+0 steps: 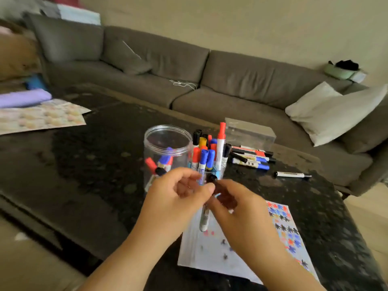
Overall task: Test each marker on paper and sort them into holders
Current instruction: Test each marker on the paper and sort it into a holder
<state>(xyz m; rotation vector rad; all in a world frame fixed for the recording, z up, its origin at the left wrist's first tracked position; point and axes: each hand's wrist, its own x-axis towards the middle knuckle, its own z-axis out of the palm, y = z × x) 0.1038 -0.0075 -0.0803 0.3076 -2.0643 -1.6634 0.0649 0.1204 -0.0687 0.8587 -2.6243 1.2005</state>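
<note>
My left hand (178,198) and my right hand (237,208) meet above the white test paper (210,255), which carries red, blue and black star marks. Between them is a white marker (204,219), upright, with a black cap (211,179) at its top. My left hand grips the marker's body; my right hand's fingers are curled at the cap end. Behind the hands stand a clear round jar (168,143) with a few markers lying in it and a clear holder (210,156) packed with several upright red, blue, black and yellow markers.
Loose markers (252,158) lie in a pile right of the holder, one black marker (291,175) apart from them. A clear plastic box (249,131) sits behind. The dark table (84,164) also holds patterned paper (42,116) at far left. A grey sofa runs along the back.
</note>
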